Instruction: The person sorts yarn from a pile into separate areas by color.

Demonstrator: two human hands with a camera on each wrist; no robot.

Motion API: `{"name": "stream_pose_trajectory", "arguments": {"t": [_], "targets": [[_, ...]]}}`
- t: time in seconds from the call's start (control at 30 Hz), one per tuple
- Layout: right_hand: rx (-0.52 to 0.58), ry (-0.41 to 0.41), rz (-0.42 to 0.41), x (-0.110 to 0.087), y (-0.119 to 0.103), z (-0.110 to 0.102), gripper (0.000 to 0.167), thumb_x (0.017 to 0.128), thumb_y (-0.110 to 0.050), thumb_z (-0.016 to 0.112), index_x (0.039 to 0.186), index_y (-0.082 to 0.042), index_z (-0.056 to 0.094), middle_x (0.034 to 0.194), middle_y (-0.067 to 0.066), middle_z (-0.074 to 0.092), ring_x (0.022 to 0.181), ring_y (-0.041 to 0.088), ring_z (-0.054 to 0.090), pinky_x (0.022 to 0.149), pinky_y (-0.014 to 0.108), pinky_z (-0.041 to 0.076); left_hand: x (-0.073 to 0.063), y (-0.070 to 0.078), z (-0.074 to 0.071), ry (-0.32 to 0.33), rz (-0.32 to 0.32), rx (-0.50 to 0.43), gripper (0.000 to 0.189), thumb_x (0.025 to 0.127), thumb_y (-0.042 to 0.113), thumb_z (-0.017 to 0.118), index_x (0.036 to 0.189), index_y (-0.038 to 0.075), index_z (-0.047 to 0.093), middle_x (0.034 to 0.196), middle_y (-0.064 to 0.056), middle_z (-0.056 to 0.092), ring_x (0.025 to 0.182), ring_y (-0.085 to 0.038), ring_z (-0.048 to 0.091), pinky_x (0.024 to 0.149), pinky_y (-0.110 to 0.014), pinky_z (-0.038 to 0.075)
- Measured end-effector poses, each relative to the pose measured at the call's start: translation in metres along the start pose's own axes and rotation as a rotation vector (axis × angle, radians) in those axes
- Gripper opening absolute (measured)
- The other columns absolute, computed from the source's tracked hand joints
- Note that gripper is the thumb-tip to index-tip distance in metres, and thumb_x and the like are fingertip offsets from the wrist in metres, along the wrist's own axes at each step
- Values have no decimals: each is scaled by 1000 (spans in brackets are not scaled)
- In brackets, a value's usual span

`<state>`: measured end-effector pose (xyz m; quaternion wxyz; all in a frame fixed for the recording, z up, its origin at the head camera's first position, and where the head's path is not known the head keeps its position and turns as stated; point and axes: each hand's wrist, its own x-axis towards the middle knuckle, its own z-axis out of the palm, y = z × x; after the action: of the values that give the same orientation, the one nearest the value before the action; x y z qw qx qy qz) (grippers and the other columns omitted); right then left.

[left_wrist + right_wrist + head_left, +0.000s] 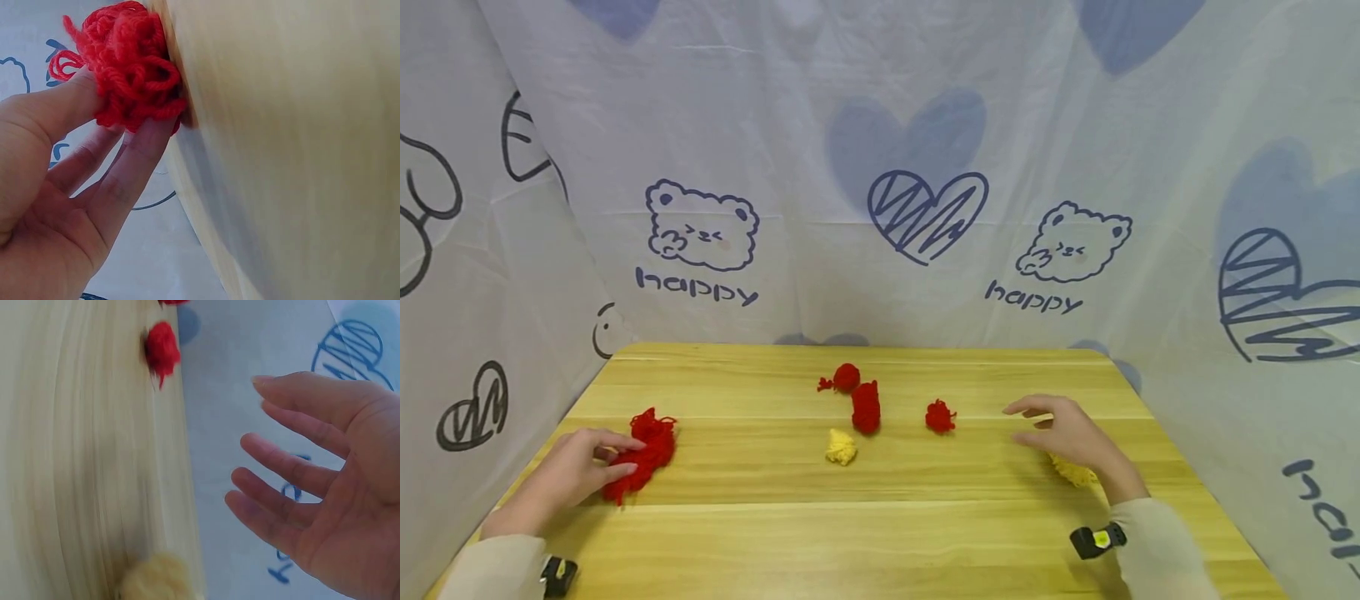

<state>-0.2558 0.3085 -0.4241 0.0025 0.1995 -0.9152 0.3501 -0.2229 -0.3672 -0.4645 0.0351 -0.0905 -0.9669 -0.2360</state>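
At the table's left side, my left hand [574, 467] pinches a loose tangle of red yarn [651, 450] between thumb and fingers. Its loops bulge past the fingertips in the left wrist view, close against the wooden surface. My right hand [1067, 429] hovers over the right side, fingers spread and holding nothing. Partly hidden below it lies a bunch of yellow yarn [1075, 472]. A small red yarn clump [940, 416] is left of this hand, and it shows near the top of the right wrist view too.
Mid-table, a red yarn ball [847, 378] with a loose tail lies behind a longer red yarn bundle [866, 408]. In front of them is a small yellow yarn clump [841, 447]. A printed white cloth [812, 267] hangs around the wooden table [820, 542].
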Motion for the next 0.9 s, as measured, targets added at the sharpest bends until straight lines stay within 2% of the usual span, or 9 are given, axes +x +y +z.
{"name": "stream_pose_trajectory", "arguments": {"t": [0.13,0.5,0.7,0.9], "targets": [[37,-35,-27,11,-13,13,30,93,-12,75,122,-5,72,128,20,70,118,47,62,97,58,56,0,1,-1,-6,5,-9,28,81,10,86,108,3,79,109,-27,74,87,-32,75,74,-46,62],[87,-81,-105,37,-33,47,33,91,-9,77,122,-1,71,126,20,70,116,46,63,96,58,57,-1,0,-1,-6,-4,-12,28,81,8,85,108,2,79,110,-30,73,88,-34,75,75,-47,63],[134,-101,-112,42,-38,65,35,89,-7,79,121,3,70,124,24,70,114,44,64,94,55,59,0,1,0,-18,-16,-10,29,80,8,86,108,3,79,109,-28,73,88,-33,75,72,-42,63],[177,-118,-118,44,-45,81,35,90,-7,78,122,3,70,121,26,70,109,43,65,91,46,61,2,1,1,-20,-23,-5,29,80,9,87,107,3,79,109,-28,73,87,-32,75,69,-33,62]]}}
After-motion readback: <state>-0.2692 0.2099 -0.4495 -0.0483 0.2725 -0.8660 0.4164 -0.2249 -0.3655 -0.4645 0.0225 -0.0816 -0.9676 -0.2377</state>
